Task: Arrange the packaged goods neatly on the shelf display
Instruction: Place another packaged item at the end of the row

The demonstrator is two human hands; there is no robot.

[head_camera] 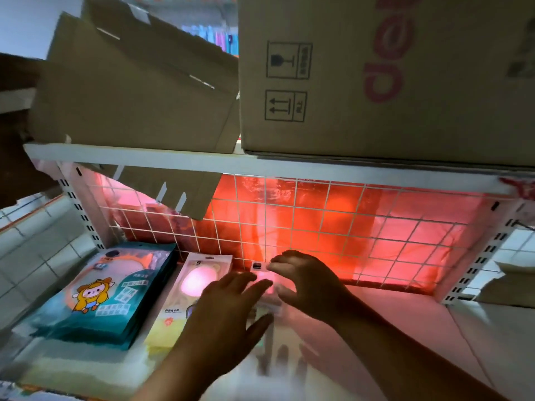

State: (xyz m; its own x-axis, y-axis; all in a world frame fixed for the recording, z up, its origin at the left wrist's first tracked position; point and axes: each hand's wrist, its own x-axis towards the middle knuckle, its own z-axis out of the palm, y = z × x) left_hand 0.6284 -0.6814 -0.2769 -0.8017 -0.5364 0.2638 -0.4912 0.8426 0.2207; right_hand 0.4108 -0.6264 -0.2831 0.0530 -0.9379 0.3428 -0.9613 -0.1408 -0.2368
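Note:
On the white shelf [405, 328], a stack of teal packages [101, 296] with a cartoon figure lies at the left. Beside it lies a yellow and white package [185, 287] with a pink oval. Right of that, a third clear pack with a pink glow [262, 277] lies against the wire back grid, mostly hidden by my hands. My left hand [228, 311] rests flat over its near part, fingers spread. My right hand [307, 282] curls over its far right edge, fingertips touching its top corner. Whether either hand grips it is unclear.
A white wire grid [333, 227] backs the shelf, with red plastic glowing behind it. Two cardboard boxes [376, 82] stand on the upper shelf board [144, 157]; a cardboard flap [173, 192] hangs below it at the left. Tiled wall at both sides.

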